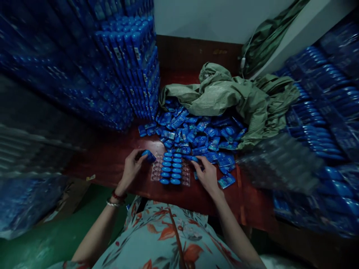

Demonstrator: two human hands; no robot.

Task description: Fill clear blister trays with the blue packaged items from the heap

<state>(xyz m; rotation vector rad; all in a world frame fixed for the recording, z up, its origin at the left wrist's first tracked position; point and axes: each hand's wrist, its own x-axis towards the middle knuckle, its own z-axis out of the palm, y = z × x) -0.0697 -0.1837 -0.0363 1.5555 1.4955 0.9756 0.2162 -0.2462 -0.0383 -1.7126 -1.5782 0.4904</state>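
Note:
A clear plastic tray [185,180] lies in front of me on the reddish-brown table. Its two middle columns carry small blue containers [176,170] lying on their sides, while the outer moulded columns show bare plastic. My left hand [132,168], with bracelets at the wrist, pinches a blue container [149,155] by the tray's upper left corner. At the upper right corner my right hand [206,175] is closed on another blue container [191,158]. Just behind the tray spreads a loose heap of blue containers [193,136].
Tall stacks of packed blue containers [134,48] rise at the left, with more stacks [316,108] at the right. A crumpled green sack [224,93] covers the back of the heap. Nested clear trays [283,162] sit on the right, and others [30,142] on the left.

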